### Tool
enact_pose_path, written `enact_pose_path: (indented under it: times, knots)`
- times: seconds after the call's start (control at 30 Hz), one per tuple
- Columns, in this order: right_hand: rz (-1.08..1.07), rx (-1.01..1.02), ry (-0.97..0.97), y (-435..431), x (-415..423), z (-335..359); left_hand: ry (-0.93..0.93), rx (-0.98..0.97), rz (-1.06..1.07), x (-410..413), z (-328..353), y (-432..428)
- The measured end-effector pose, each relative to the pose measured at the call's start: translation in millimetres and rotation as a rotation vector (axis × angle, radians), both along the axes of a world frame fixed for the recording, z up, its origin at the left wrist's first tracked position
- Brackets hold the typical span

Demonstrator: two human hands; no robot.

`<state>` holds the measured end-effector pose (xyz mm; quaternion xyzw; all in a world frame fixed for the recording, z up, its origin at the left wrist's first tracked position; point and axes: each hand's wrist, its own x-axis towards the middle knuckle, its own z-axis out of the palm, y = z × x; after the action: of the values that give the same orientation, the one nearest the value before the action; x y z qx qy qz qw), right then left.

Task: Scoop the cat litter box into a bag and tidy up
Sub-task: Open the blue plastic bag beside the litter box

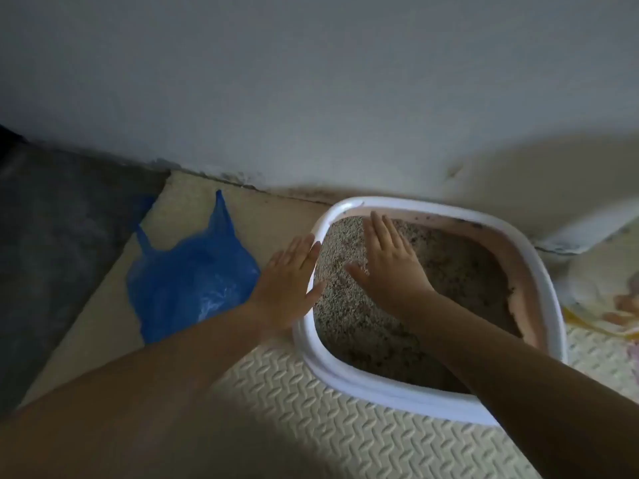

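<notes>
1. Right now the white-rimmed, pink-walled plastic litter box (311, 347) is sitting open side up on the cream embossed foam floor mat (311, 430), with its far side close against the pale wall (311, 98).
2. Both hands are holding nothing. The left hand (294, 271) is lying flat with straight fingers against the outside of the box's left rim. The right hand (387, 261) is reaching inside, spread flat just over the speckled grey litter (349, 319) - I cannot tell whether it is touching.
3. The step looks like bracing the box while levelling or feeling through the litter. To do it well, the left hand should be pressing steadily so the box is not sliding, and the right should be sweeping lightly and evenly toward the thinner, darker right side without flicking grains over the rim.
4. No scoop is showing, so bare-hand contact is calling for care.
5. The crumpled blue plastic bag (186, 281) is lying just beside the left hand on the floor, its long axis running near to far and its handles pointing toward the wall.
6. The box's long axis seems to be running left to right along the wall - the wide lens is making that uncertain.
</notes>
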<state>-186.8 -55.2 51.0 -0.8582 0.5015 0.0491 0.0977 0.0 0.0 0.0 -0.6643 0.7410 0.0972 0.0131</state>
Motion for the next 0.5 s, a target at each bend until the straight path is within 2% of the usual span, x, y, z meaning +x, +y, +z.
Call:
enact_pose_path:
  times: [0.23,0.4,0.5]
  knots:
    - [0.059,0.06,-0.049,7.8,28.4,-69.4,0.071,-0.041,0.053,6.8,-49.8,16.0]
    - [0.112,0.069,-0.089,-2.2,43.0,-78.9,0.132,-0.006,0.087,6.0,-48.4,19.3]
    - [0.185,0.032,-0.088,-10.8,50.3,-82.0,0.102,-0.023,0.08,7.1,-48.7,17.4]
